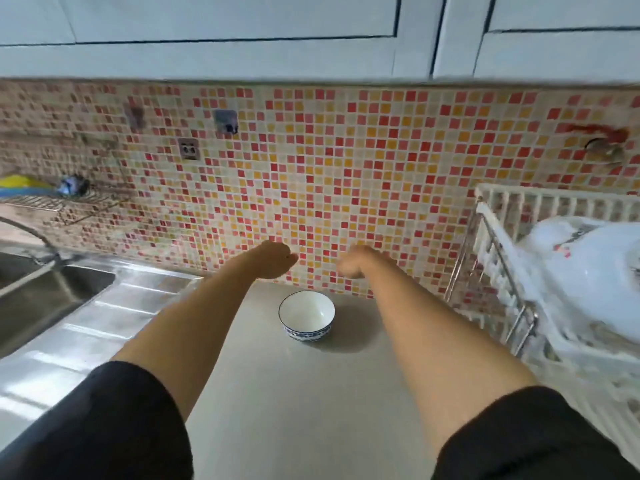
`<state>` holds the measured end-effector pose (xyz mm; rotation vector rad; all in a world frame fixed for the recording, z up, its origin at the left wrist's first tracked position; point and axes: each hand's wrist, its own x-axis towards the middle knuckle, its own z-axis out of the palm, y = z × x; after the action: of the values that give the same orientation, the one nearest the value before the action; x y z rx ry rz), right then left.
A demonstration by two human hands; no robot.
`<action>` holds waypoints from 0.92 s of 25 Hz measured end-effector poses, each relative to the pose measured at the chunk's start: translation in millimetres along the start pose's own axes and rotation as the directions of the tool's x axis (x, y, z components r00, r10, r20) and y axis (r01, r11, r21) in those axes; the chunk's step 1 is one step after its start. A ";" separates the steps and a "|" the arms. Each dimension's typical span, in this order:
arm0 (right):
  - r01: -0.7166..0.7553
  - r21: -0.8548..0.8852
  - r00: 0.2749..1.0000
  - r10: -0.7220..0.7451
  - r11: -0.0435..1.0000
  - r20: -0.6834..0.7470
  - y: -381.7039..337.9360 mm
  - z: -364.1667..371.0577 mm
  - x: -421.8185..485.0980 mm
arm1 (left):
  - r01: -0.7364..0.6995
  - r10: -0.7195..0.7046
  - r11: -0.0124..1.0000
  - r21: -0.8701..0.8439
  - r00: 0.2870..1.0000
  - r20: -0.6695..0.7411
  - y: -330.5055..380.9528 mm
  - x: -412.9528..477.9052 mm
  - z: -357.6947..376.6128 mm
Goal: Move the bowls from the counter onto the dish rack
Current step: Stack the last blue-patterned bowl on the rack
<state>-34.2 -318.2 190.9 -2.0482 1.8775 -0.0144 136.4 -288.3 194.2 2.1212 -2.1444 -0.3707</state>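
- Scanning left to right: sink [41, 292] and steel drainboard [104, 313] at far left, counter [277, 393] in the middle, dish rack [540, 271] at right.
- Left hand [273, 259] reaches out past the bowl, near the tiled backsplash [311, 168]. Holds nothing; fingers look curled down, but the exact spread is blurred, cannot tell.
- Bowl [307, 315]: white inside, blue-patterned outside, upright on the counter between the two forearms. Neither hand touches it. It's the only bowl I see on the counter.
- Right hand [356, 266] also sits beyond the bowl, empty, motion-blurred. Finger state: cannot tell.
- Risk 1: both hands overshoot the bowl. Drawing a wrist or forearm back low could clip the rim and tip or slide it.
- Risk 2: smooth glazed bowl; a one-handed rim pinch could slip. A two-handed cup is safer.
- Risk 3: the rack already holds white dishes [581, 271], blurred, crowded-looking. Setting the bowl in blind could knock them or leave it perched unstable.
- Risk 4: the rack's wire frame stands on the way in; carrying low could catch it.
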 end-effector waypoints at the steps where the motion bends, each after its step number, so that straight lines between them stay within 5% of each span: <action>1: -0.059 0.053 0.998 0.060 0.997 -0.020 5.7 26.5 9.5 | 0.043 -0.042 0.999 -0.021 0.999 0.019 -16.3 6.3 19.0; 8: -0.266 0.366 0.957 0.289 0.892 -0.009 20.8 164.6 75.3 | 0.218 -0.189 0.953 -0.209 0.970 0.151 -73.1 50.8 144.8; 14: -0.385 0.701 0.908 0.381 0.601 0.173 11.2 230.2 125.6 | 0.383 -0.333 0.811 -0.442 0.924 0.189 -70.5 78.8 208.3; 23: -0.324 0.691 0.944 0.274 0.646 0.186 9.1 224.2 113.7 | 0.436 -0.400 0.756 -0.488 0.898 0.182 -78.2 87.5 212.4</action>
<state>25.7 -371.3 -47.5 -1.1729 1.7528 -0.5123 158.8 -353.9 -38.4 2.2331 -1.3338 -0.9527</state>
